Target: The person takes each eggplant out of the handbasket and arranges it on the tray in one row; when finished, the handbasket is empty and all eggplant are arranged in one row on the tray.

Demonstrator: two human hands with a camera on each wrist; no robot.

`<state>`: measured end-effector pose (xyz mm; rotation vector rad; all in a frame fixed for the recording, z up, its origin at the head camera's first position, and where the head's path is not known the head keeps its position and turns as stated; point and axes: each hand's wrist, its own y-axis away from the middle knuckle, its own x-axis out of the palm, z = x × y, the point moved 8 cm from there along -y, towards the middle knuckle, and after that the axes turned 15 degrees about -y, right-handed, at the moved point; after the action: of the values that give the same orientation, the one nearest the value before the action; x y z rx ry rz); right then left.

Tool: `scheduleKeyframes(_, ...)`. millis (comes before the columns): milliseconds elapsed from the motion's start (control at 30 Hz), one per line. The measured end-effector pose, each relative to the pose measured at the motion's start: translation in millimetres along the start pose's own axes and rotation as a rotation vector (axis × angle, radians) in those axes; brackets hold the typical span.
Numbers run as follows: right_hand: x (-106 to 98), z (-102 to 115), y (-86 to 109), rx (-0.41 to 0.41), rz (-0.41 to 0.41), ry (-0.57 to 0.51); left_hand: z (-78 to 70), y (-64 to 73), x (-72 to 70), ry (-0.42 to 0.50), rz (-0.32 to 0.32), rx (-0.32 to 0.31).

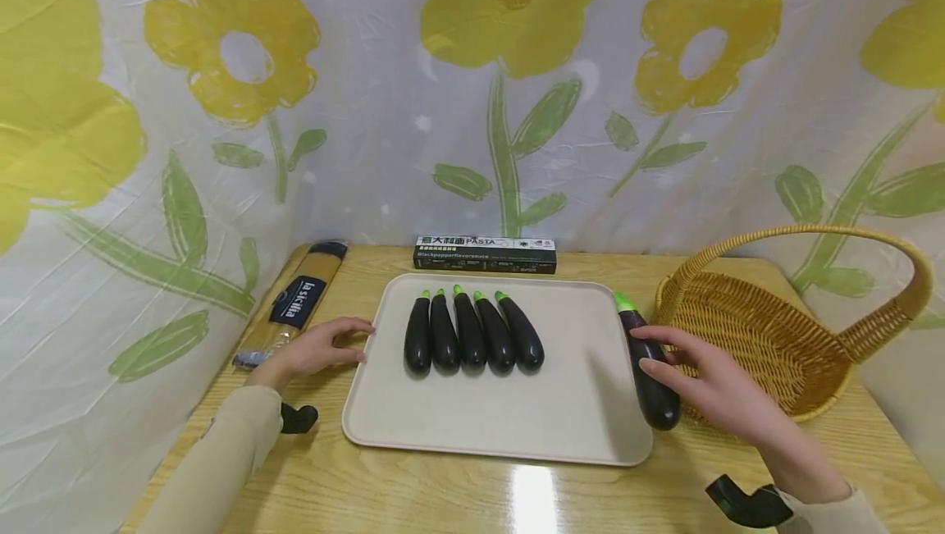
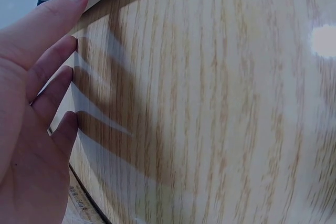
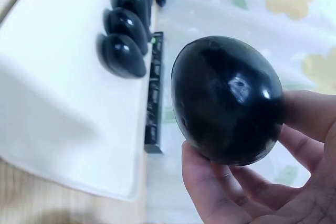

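Observation:
In the head view, my right hand (image 1: 701, 370) grips a dark eggplant (image 1: 650, 378) with a bright green stem, over the tray's right edge. The right wrist view shows that eggplant (image 3: 226, 100) end-on, its rounded base between thumb and fingers. Several more eggplants (image 1: 472, 337) lie side by side on the cream tray (image 1: 561, 427), stems pointing to the back. At the tray's left edge is my left hand (image 1: 317, 349), fingers loosely bent and holding nothing. Its thumb (image 2: 63, 11) lies right at the tray rim in the left wrist view.
A wicker basket (image 1: 753, 337) with a tall handle stands at the right, close to the held eggplant. Behind the tray lies a black pasta box (image 1: 484, 255). A spaghetti packet (image 1: 299, 300) lies at the left, and a flowered cloth (image 1: 354, 107) hangs behind the wooden table.

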<state>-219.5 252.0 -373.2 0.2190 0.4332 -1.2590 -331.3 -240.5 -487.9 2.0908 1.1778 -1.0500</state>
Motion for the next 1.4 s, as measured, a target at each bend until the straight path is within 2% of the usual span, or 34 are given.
scheduleKeyframes(100, 9, -9, -12.7, 0.023, 0.027, -0.052, -0.1, 0.3, 0.5, -0.006, 0.0, 0.005)
scheduleKeyframes(200, 16, -18, -27.0, 0.055, 0.034, -0.061, 0.9, -0.4, 0.4, -0.022, -0.002, 0.002)
scheduleKeyframes(400, 24, -31, -58.4, 0.057, 0.06, 0.022, 1.2, -1.8, -0.6, -0.037, -0.002, -0.008)
scheduleKeyframes(633, 36, -47, -89.1, 0.07, 0.14, 0.06, 0.5, -1.4, 0.0, -0.035, 0.001, -0.018)
scheduleKeyframes(900, 56, -53, -120.3, 0.01, 0.23, 0.157, -0.9, -0.4, -1.6, -0.045, -0.001, -0.013)
scheduleKeyframes(1067, 66, -58, -135.9, 0.013, 0.228, 0.13, 1.9, -0.3, -1.3, -0.04, 0.006, -0.02)
scheduleKeyframes(1400, 80, -65, -153.2, -0.005, 0.22, 0.172, 3.3, -0.5, -0.4, -0.048, 0.012, -0.021)
